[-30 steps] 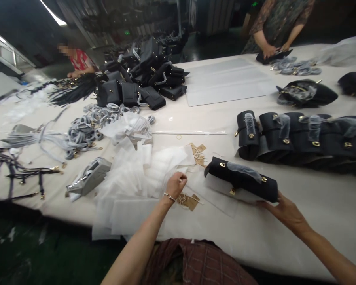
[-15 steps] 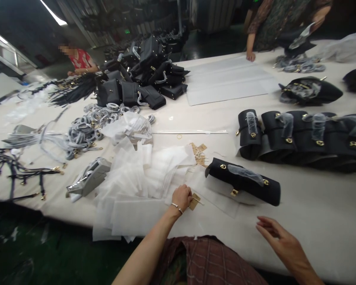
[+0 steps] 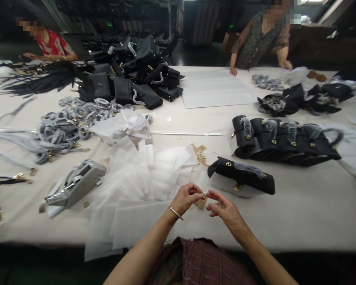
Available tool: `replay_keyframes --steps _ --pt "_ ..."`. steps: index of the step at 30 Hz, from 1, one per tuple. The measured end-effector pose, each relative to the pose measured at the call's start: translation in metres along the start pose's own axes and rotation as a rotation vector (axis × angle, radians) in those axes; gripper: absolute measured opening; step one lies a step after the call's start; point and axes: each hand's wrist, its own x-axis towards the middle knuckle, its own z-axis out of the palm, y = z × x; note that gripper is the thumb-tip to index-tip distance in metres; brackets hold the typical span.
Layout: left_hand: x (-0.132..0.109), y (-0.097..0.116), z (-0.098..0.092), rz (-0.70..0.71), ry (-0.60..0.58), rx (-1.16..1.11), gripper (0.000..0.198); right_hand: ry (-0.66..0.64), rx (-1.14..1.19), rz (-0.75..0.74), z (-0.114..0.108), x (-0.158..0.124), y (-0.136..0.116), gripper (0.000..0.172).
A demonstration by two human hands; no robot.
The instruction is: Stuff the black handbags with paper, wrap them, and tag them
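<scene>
A small brown hang tag (image 3: 201, 203) with a white string is between my hands, above the table. My left hand (image 3: 187, 199), with a bracelet at the wrist, pinches it near the top. At the tag's other side, the bent fingers of my right hand (image 3: 225, 209) are at the string; the exact grip is too small to make out. Just beyond my right hand lies a black handbag (image 3: 249, 176) with gold fittings, its handle wrapped in clear film. Several more brown tags (image 3: 199, 153) with strings lie behind my hands.
White translucent sheets (image 3: 130, 194) spread at the left, beside a grey tape dispenser (image 3: 77, 184). Wrapped straps (image 3: 62, 126) and piled black bags (image 3: 121, 79) lie farther back. A row of black handbags (image 3: 280, 138) stands at right. Two people are across the table.
My left hand has lifted the hang tag from the table. My right hand has come in from the right to meet it. The view has shifted, and the person across at right stands differently.
</scene>
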Motion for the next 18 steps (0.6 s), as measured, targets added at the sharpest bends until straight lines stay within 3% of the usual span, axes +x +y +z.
replay_keyframes --steps 2,8,13,18 --pt "-0.005 0.005 0.0 0.019 -0.023 -0.133 0.033 -0.004 0.023 0.002 0.013 -0.002 -0.008 0.062" --pt "-0.008 0.006 -0.002 0.1 -0.036 -0.015 0.022 0.064 -0.018 -0.009 0.034 -0.007 -0.018 0.044" --pt "-0.004 0.003 0.001 0.116 -0.029 0.086 0.013 0.187 -0.049 -0.041 0.034 -0.005 -0.016 0.037" --pt "0.002 0.002 0.009 0.086 -0.024 0.064 0.008 0.205 -0.035 -0.013 0.022 -0.004 -0.008 0.037"
